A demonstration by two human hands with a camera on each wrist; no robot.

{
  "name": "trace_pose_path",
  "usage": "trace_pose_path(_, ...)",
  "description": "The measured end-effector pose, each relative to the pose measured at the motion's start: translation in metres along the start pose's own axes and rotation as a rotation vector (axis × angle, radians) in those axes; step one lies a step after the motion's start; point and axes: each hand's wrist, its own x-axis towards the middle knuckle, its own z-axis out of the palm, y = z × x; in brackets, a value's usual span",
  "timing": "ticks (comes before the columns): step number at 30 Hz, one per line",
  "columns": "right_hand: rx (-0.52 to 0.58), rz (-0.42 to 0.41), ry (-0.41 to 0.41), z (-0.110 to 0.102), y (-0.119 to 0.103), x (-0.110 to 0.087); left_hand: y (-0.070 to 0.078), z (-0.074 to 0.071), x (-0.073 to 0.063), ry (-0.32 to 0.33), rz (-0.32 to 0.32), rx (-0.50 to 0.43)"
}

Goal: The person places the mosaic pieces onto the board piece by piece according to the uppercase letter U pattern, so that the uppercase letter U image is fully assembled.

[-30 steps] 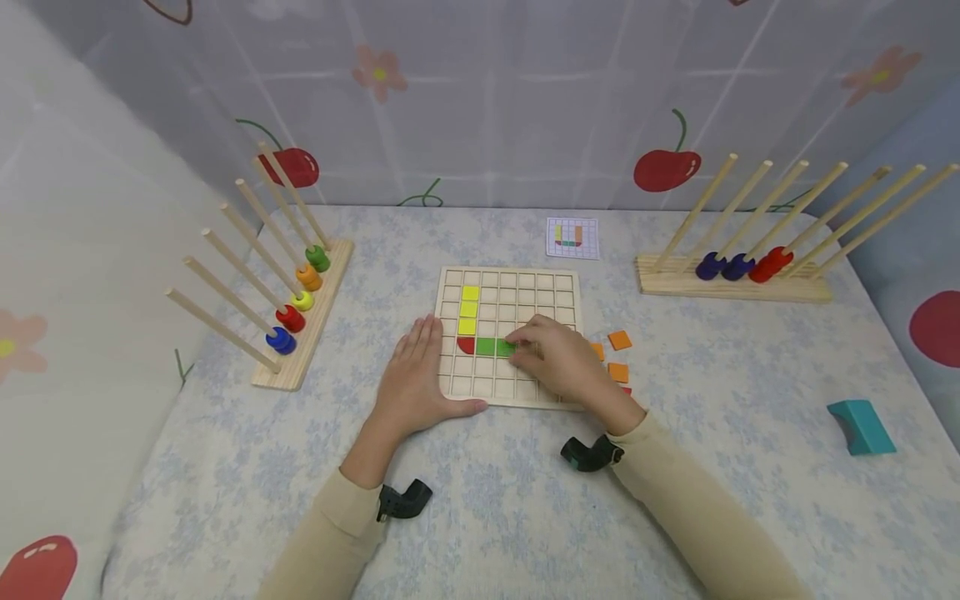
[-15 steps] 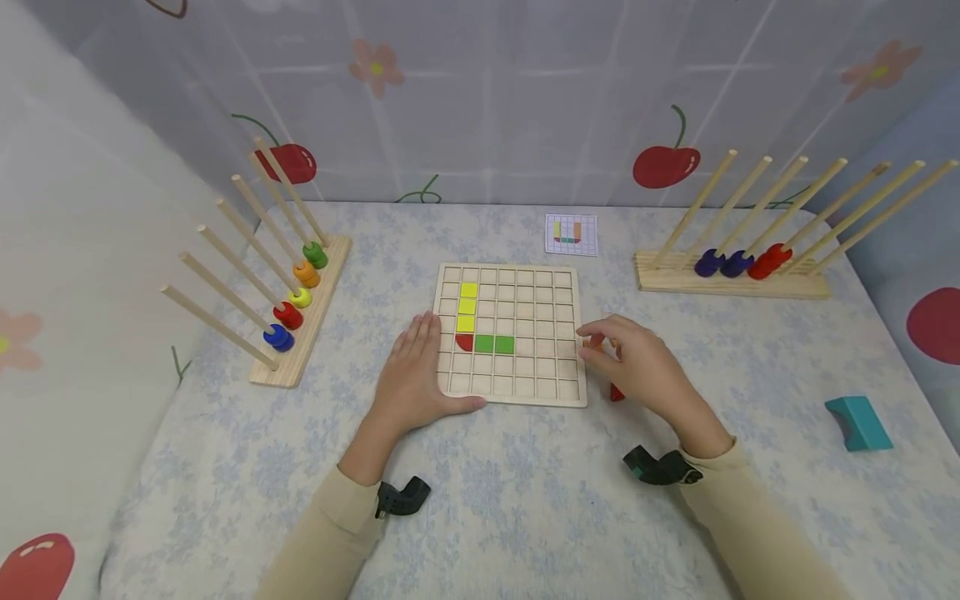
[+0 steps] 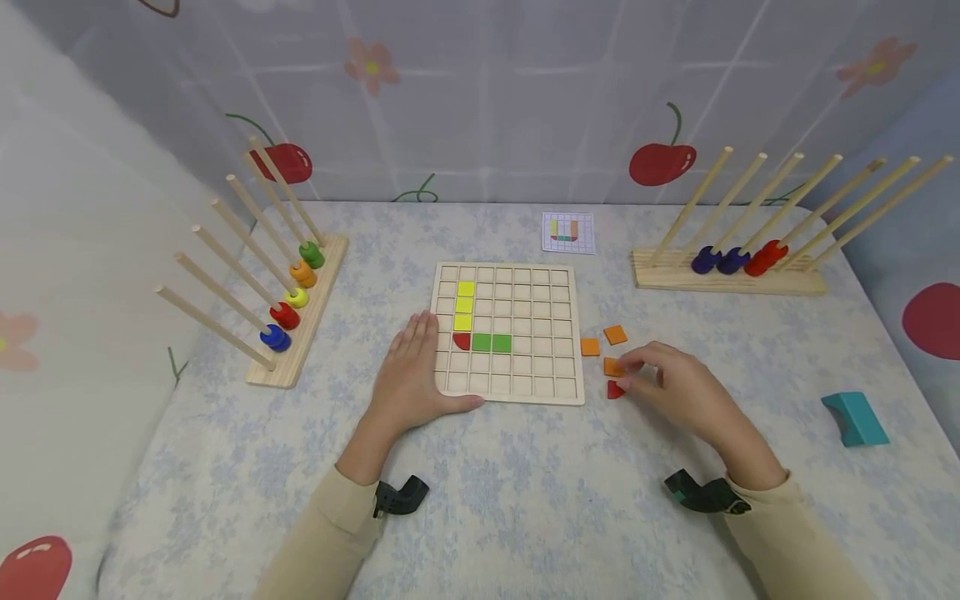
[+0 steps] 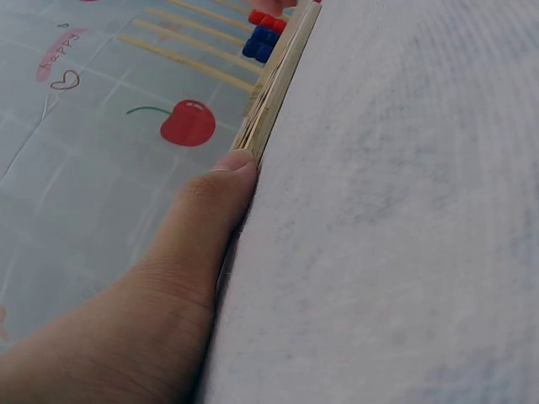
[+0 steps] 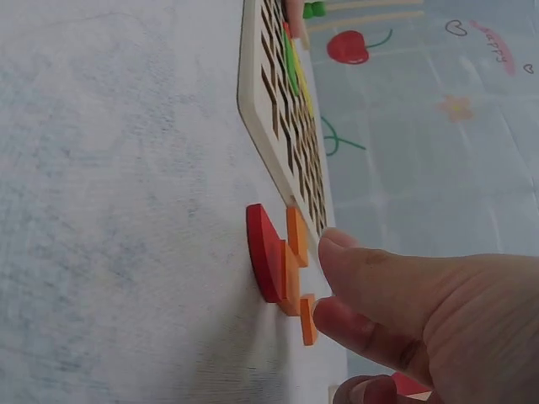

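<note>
The wooden grid board (image 3: 522,369) lies flat, holding a column of yellow square tiles (image 3: 464,305), a red quarter-round tile (image 3: 462,342) and two green square tiles (image 3: 502,343). My left hand (image 3: 408,367) rests along its left edge, fingers straight, thumb against the front edge. Beside the board's right side are three loose orange square tiles (image 3: 590,347) and a loose red quarter-round tile (image 3: 614,391). My right hand (image 3: 678,390) hovers right over these, thumb and forefinger parted. In the right wrist view its fingertips stand apart from the loose red tile (image 5: 264,252) with nothing between them.
A small pattern card (image 3: 568,232) lies behind the board. Wooden peg racks with coloured rings stand at left (image 3: 303,333) and back right (image 3: 727,282). A teal arch block (image 3: 857,418) sits far right. A patterned curtain (image 3: 480,100) hangs behind the table.
My right hand has let go of the second green tile in the board and moved right to the loose tiles, uncovering the orange ones. The left hand has stayed at the board's edge.
</note>
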Motion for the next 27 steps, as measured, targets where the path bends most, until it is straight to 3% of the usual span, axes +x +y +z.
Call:
trace_pose_path(10, 0.017, -0.040, 0.000, 0.010, 0.008, -0.005, 0.000, 0.000, -0.001, 0.001, 0.002, 0.002)
trace_pose_path(27, 0.012, 0.014, -0.045, 0.016, 0.006, -0.004, 0.001, -0.001, -0.001, -0.004, 0.002, 0.002)
